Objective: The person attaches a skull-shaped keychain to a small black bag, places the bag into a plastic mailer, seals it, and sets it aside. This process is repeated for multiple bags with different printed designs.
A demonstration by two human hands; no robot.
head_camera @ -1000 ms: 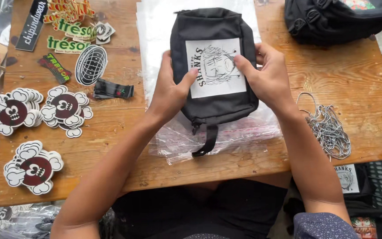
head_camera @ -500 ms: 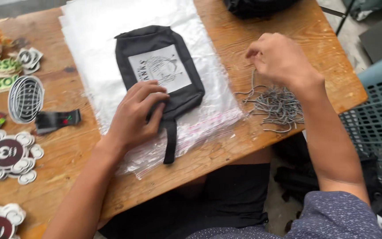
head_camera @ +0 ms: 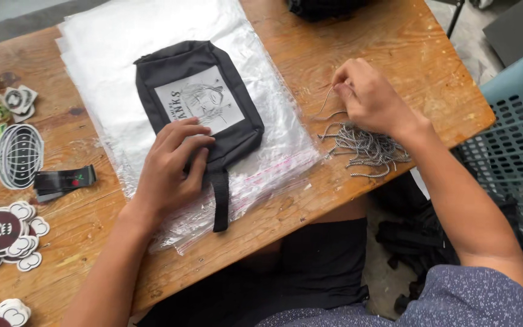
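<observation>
The left hand (head_camera: 174, 163) lies flat, fingers spread and released, on the lower corner of a small black pouch (head_camera: 198, 100) that has a white printed panel on its face. The palm pins the pouch down rather than gripping it. The pouch rests on a stack of clear plastic bags (head_camera: 122, 54) spread over the wooden table (head_camera: 407, 72), with its black strap (head_camera: 219, 200) trailing toward the table's near edge. The right hand (head_camera: 370, 97) is well apart from the pouch, over a loose pile of thin metal ball chains (head_camera: 364, 148); its fingertips are pinched on 1 chain, whose upper end rises from the pile into the pinch. The step in hand looks like picking a single chain out of the tangle while the pouch is kept in place. The next move probably calls for lifting that 1 chain free without dragging its neighbours along, since the strands overlap closely, and then carrying it across to the pouch. To the left lie stickers: a round black-and-white globe sticker (head_camera: 19, 154), skull-shaped stickers (head_camera: 1, 233) and a folded black tag (head_camera: 65, 180). A blue-green plastic crate (head_camera: 516, 145) stands beside the table on the right.
</observation>
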